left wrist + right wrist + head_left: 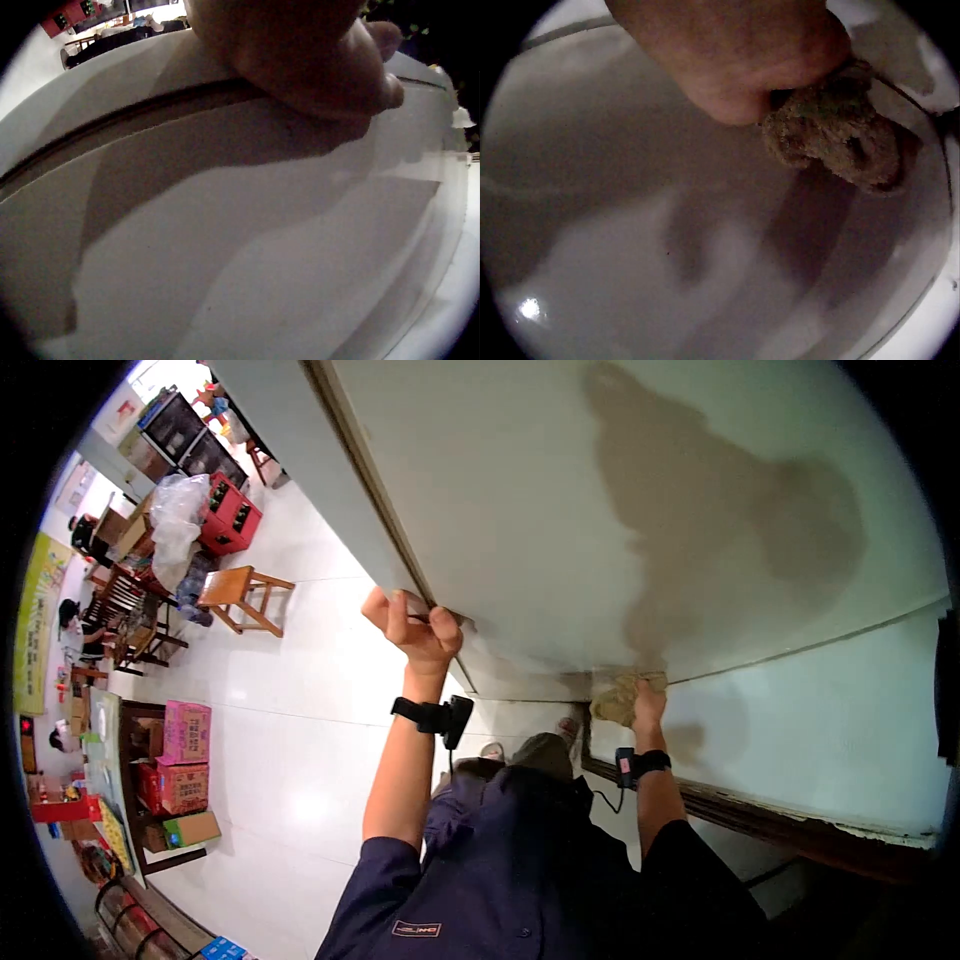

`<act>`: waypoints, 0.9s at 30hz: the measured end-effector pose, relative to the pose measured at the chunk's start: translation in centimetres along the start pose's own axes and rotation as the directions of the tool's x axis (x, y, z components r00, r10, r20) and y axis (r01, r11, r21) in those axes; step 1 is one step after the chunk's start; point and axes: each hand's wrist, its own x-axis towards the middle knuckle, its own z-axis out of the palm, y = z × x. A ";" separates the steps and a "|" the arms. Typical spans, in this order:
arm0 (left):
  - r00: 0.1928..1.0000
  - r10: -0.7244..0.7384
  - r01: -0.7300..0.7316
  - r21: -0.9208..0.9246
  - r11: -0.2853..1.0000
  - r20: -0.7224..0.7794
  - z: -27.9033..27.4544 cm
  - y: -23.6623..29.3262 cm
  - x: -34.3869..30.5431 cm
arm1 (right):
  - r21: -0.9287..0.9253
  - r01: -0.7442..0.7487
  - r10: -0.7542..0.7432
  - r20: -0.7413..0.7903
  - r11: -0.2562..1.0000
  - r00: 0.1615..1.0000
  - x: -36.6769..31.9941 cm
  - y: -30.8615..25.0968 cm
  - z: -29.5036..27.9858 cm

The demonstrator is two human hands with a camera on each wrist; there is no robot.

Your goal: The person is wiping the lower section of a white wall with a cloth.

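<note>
A large pale panel [520,510], which looks like a door, fills the upper right of the head view. My left hand [422,638] holds its edge near the dark seam [375,490], fingers curled over it; in the left wrist view the hand [300,60] covers part of that seam. Lower down, my right hand [650,705] grips a crumpled brown cloth [614,700] against the panel's lower part. In the right wrist view the cloth [832,135] bunches out of the hand [742,52] and lies close to the pale surface.
A wooden stool [232,588] stands on the tiled floor at left, with a red crate [230,520] behind it. Pink boxes [186,732] sit under a table further down. A person [75,630] is at the far left. A dark ledge [800,830] runs at lower right.
</note>
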 end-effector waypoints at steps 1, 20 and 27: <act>1.000 0.000 0.000 0.005 1.000 0.006 0.0 0.1 0.1 | -0.057 -0.057 0.054 -0.047 0.997 0.997 0.9 0.5 0.2; 1.000 -0.018 0.018 -0.016 1.000 0.017 -0.2 0.1 0.1 | 0.014 0.084 -0.085 0.065 0.996 0.994 -0.2 -0.5 0.3; 1.000 -0.005 0.005 0.003 1.000 0.011 -0.2 0.0 0.0 | 0.081 -0.024 0.017 0.085 0.996 0.996 0.5 -0.5 0.0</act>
